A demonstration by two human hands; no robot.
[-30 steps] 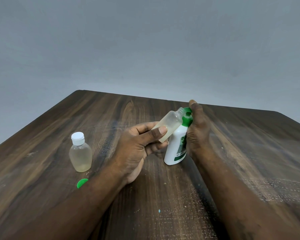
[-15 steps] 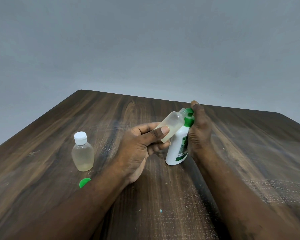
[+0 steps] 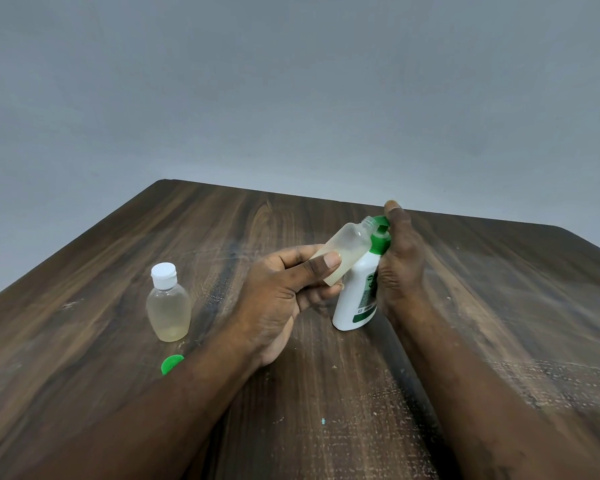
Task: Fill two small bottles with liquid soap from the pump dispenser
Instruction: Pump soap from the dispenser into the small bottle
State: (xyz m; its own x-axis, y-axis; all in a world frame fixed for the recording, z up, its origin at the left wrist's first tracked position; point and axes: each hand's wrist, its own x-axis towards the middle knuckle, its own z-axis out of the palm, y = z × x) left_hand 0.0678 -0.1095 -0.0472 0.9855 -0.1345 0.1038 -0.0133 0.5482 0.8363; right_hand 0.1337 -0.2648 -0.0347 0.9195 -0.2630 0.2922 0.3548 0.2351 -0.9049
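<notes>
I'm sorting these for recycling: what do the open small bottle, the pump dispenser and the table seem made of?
The open bottle: likely plastic, frosted translucent; pale liquid shows through. The pump dispenser: opaque white plastic, smooth sheen, with a green pump head. The table: wood-grain top, matte, scuffed; solid wood or laminate unclear.

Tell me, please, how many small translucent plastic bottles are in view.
2. One white-capped bottle stands on the dark wooden table, left; the uncapped bottle tilts in the left hand, mouth at the green pump of the white dispenser.
</notes>
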